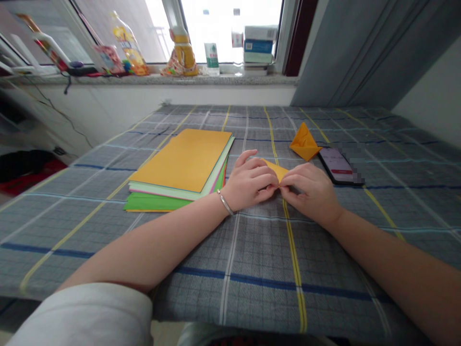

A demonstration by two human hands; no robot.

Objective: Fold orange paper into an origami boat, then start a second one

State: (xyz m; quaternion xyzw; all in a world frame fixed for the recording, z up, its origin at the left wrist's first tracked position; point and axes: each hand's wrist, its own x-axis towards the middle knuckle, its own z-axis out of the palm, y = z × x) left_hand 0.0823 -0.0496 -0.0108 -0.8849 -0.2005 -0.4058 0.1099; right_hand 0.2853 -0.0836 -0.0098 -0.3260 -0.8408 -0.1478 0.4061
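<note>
Both hands meet over a small piece of folded orange paper near the middle of the table. My left hand has its fingertips closed on the paper's left and lower part, with the index finger raised a little. From the right, my right hand pinches the same piece at its lower right edge. The fingers hide much of the paper's lower part. Behind my right hand stands a folded orange paper shape with a pointed top.
A stack of coloured paper, orange sheet on top, lies left of my hands. A phone lies at the right, beside the folded shape. The table has a checked grey cloth. Bottles and boxes stand on the windowsill behind.
</note>
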